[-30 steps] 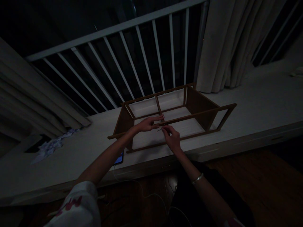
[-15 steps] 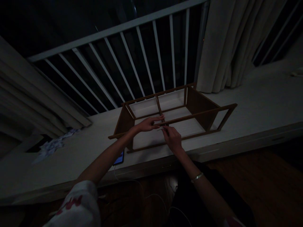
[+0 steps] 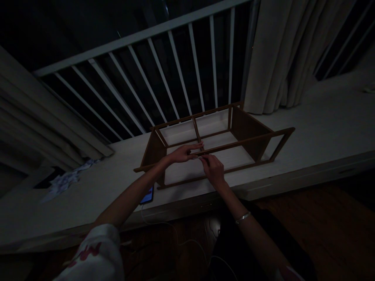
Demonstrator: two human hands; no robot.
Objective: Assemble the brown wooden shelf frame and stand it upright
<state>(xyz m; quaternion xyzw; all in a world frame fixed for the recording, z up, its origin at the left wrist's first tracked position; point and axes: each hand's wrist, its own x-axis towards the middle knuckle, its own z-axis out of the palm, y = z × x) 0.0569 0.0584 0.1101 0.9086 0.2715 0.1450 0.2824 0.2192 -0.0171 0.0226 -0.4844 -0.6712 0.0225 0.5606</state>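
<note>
A brown wooden rack frame (image 3: 234, 147) with solid end panels lies on its side on the white ledge. My left hand (image 3: 183, 153) grips its upper near rail where the middle crossbar joins, fingers on the far side and thumb on the near side. Just to the right, my right hand (image 3: 213, 168) is closed in a pinch below the same rail. From its fingertips a thin, pale, rod-like tool (image 3: 198, 157) points left toward my left thumb. Dim light and the fingers hide its exact kind and its far tip.
A phone (image 3: 147, 196) with a lit screen lies at the ledge's front edge, its white cable (image 3: 175, 230) hanging to the floor. Behind the rack stands a white railing (image 3: 152, 33), with curtains (image 3: 272, 58) either side. Crumpled patterned cloth or paper (image 3: 66, 180) lies left.
The thin tool in my right hand has turned from a slant to nearly level, and my right hand has risen slightly. My left hand stays on the rail.
</note>
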